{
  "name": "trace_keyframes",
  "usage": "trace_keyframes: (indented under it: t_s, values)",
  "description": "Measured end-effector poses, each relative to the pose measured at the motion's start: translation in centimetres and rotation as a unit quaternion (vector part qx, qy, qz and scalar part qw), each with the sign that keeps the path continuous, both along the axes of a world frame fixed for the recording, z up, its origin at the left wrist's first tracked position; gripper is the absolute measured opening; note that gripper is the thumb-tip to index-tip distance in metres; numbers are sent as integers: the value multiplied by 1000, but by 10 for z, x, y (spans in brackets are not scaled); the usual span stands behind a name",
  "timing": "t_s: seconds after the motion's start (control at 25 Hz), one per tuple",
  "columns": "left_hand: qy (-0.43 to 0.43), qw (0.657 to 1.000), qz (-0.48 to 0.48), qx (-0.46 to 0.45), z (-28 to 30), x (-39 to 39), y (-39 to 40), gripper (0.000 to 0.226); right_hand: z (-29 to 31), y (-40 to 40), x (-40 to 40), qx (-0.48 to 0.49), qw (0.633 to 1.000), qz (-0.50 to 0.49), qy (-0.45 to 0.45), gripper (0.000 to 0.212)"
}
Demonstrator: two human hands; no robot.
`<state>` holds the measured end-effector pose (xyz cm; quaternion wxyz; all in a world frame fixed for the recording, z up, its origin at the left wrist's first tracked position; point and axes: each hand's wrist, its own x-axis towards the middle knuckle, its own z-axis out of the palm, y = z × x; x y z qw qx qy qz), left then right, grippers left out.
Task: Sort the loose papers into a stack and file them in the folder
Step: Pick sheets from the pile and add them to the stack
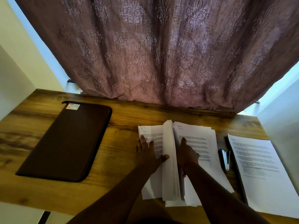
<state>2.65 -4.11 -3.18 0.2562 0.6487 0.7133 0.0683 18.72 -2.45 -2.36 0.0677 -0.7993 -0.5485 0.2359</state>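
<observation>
A pile of loose printed papers [198, 143] lies on the wooden table right of centre. Part of it stands on edge as an upright bundle [169, 159] between my hands. My left hand [148, 153] lies flat on the left sheets, its thumb pressing the bundle's left face. My right hand [186, 153] rests on the right sheets against the bundle's other side, fingers straight. A closed dark brown zip folder [68, 141] lies flat at the left, apart from both hands.
A single printed sheet [260, 172] lies at the far right on a dark board, reaching the table's front edge. A small stapler [224, 160] sits between it and the pile. A mauve patterned curtain [161, 54] hangs over the back edge.
</observation>
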Motion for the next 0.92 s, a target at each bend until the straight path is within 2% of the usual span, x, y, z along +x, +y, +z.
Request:
trace_keyframes:
  t_s: [0.28, 0.44, 0.56, 0.68, 0.8, 0.92]
  values:
    - [6, 1000, -18, 0, 3, 0, -5, 101, 0, -4, 1, 0, 1000, 8, 4, 64]
    - [-9, 998, -22, 59, 7, 0, -10, 95, 0, -5, 2, -7, 1000, 15, -1, 70]
    - [-71, 994, 4, 82, 7, 2, -10, 89, 4, -5, 2, -21, 1000, 12, 5, 74]
    - [-172, 979, 67, 87, 6, 5, -10, 77, 7, -6, 1, -19, 999, -1, 27, 69]
    - [-315, 939, 132, 26, 14, 2, -16, 47, 6, -8, 0, -14, 999, 0, 40, 64]
    - [-508, 829, 226, -56, 21, -6, -20, 49, 7, -8, 1, -15, 999, 5, 47, 63]
